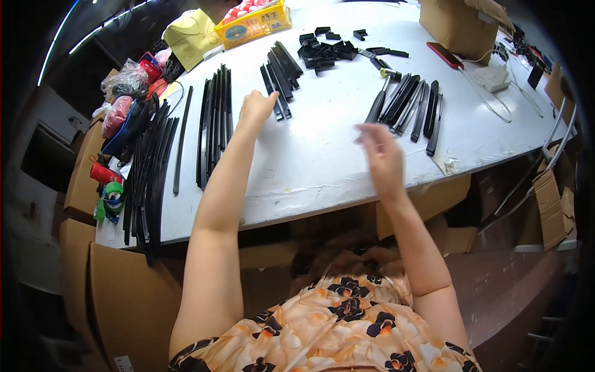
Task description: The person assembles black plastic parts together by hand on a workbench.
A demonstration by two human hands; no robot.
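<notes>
Black strips all over this one, so some handling notes, with the yellow box [254, 28] as landmark. The long strips [149, 173], left of that box and nearer the wearer, look thin for their length, so I'd guess light and a bit whippy. Hold them mid-length. The medium strips [214, 118], in front of the box and slightly left, should flex less.

The short strips [284, 68], right in front of the box, look stiffer. Smooth finish, so probably slidey; I'd pinch both long edges around the middle. The second short bundle [432, 108] is well right of the box, with what looks like a hammer [376, 106] alongside. The small black pieces [322, 56] just right of the box seem light and tough, fine for fingertips.

Left hand [255, 106], in front of the box: fingers curled at the nearest short strip, can't tell if it's gripped. Right hand [381, 149], farther right and nearer the wearer: blurry, fingers loosely bent beside the second bundle, can't tell if it's holding anything.

Surface-wise, the white table [322, 155] under the box looks smooth and scuffed. Big cartons [133, 297] stand below and left of the box, a smaller open carton [458, 31] well right, then a red phone [443, 56].
</notes>
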